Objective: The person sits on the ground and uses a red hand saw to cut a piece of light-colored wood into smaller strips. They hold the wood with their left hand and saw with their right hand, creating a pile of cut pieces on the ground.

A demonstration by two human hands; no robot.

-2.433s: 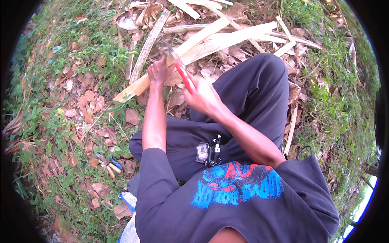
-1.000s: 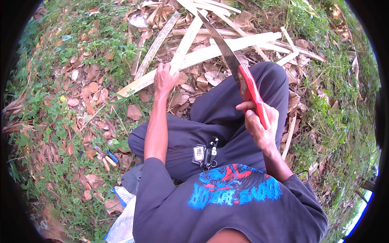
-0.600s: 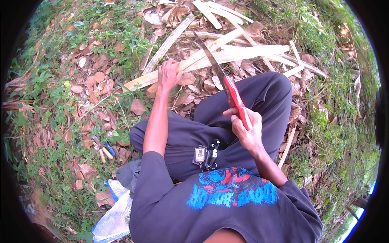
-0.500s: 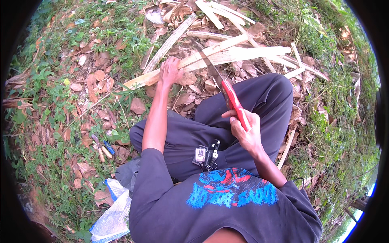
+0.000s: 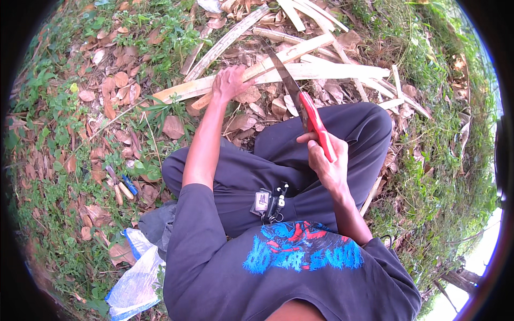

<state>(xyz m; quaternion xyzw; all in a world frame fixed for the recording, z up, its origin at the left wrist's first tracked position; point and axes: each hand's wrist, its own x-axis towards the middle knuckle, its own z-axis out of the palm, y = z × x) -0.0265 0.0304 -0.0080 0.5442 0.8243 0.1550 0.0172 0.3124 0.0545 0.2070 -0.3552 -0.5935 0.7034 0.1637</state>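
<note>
Outdoors, open ground: low green plants (image 5: 444, 160) and dry brown leaves (image 5: 173, 127), uneven, paler light at the far right edge. All places taken from the one red-handled saw (image 5: 314, 115). Right hand (image 5: 331, 163) at its near end, fingers clenched round the handle, index finger reaching out to the left; blade points away and leftward. Held strip (image 5: 294, 52), one, pale wood, passes beneath the blade as seen from above; cannot tell if they touch. Left hand (image 5: 230, 83) on that strip, left of the saw, fingers bent over it in a grasp, tips hidden, thumb on the near side. Below the held strip, crossing it, one longer pale strip (image 5: 342, 70) running out both sides of the saw. Beyond the saw to the left, one bark-faced strip (image 5: 230, 43); more strips straight beyond and to the right, at least five, overlapping, exact count not possible. Left of the saw and nearer the body: three small tools (image 5: 126, 190), two pale-handled, one blue; nearer again, one grey cloth (image 5: 158, 222) and one white-and-blue sack (image 5: 134, 286).
</note>
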